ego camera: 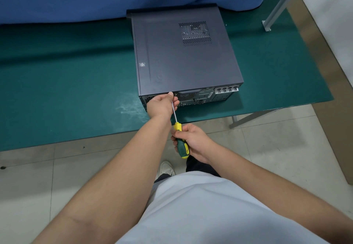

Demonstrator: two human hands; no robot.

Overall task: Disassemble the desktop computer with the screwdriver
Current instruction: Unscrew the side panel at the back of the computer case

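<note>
Right hand (193,140) gripped the green-and-yellow handle of the screwdriver (180,138), fingers curled round it. Its shaft ran up to the rear panel of the computer (183,56), which lay flat on the green table (66,90). Left hand (162,105) pinched the shaft near the tip, against the panel.

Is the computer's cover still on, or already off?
On. The dark cover lies flat over the case, no insides showing; the screwdriver tip is at its rear edge.
</note>
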